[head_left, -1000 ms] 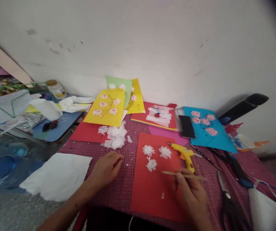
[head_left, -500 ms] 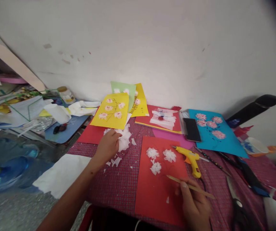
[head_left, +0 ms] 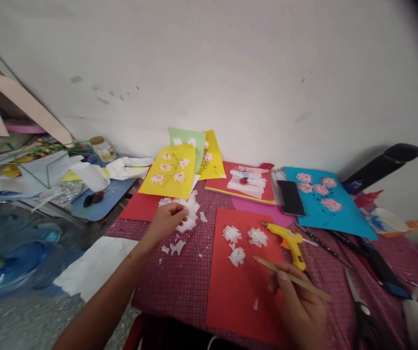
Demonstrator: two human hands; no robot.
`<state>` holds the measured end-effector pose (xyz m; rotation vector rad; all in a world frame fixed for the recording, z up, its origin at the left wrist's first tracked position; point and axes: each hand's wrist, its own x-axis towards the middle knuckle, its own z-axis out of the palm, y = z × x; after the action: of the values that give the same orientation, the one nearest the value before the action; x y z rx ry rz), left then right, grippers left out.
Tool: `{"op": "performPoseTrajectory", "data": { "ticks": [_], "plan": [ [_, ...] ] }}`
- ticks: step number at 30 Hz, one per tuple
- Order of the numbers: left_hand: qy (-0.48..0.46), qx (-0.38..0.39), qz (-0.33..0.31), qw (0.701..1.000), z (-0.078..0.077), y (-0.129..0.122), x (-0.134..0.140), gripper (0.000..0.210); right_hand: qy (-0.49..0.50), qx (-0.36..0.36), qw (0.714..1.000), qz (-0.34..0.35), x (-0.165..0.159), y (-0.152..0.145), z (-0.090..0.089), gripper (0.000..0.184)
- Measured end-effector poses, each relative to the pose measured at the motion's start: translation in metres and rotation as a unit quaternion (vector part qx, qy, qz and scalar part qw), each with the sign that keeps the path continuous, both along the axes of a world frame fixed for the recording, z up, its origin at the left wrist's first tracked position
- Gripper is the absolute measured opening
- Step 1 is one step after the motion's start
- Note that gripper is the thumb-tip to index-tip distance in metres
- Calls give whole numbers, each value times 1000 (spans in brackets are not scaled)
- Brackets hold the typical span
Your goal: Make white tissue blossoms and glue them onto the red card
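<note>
My right hand (head_left: 300, 301) is closed around a pointed wooden stick (head_left: 292, 279), its tip over the red sheet (head_left: 245, 301). Three crumpled white paper flowers (head_left: 236, 255) sit on the upper part of that sheet, and a small white scrap (head_left: 255, 304) lies lower down. My left hand (head_left: 168, 221) is over a pile of white tissue paper pieces (head_left: 191, 214), thumb and fingers pinched together. Whether a piece is between them cannot be made out against the white pile. A yellow glue gun (head_left: 289, 240) lies across the red sheet's right edge, beside my right hand.
Yellow flower sheets (head_left: 168, 170) lie at the back left, a blue flower sheet (head_left: 343, 199) at the back right. Nearby are a black phone (head_left: 291, 198), scissors (head_left: 362, 306), a bowl (head_left: 387, 221) and a white sheet (head_left: 95, 265) at the table's left edge.
My left hand's fingers have drawn together into a pinch over the tissue pile. My right hand has shifted slightly right with the stick. The view has moved a little.
</note>
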<state>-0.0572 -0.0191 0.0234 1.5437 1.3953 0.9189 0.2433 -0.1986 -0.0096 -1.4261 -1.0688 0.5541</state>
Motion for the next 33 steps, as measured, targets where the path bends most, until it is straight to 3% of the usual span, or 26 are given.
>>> {"op": "performPoseTrajectory", "data": {
  "ticks": [3,7,13,24,30,33],
  "plan": [
    [-187,-128,2,974,-1,-24,18,29,21,18,998,60,-17,8,22,15],
    [-254,-176,-26,951,-1,-55,46,28,69,35,986,147,-46,21,36,13],
    [-240,-177,-80,951,1,-74,63,20,86,36,980,178,-60,27,26,14],
    [-238,-176,-85,951,-1,-79,67,17,112,22,977,179,-57,23,14,14],
    [-246,-179,-137,943,-3,-83,62,19,151,-2,975,165,-53,29,22,13],
    [-182,-162,-164,956,-7,-88,61,17,138,-13,981,138,-50,32,25,17]
  ]
}}
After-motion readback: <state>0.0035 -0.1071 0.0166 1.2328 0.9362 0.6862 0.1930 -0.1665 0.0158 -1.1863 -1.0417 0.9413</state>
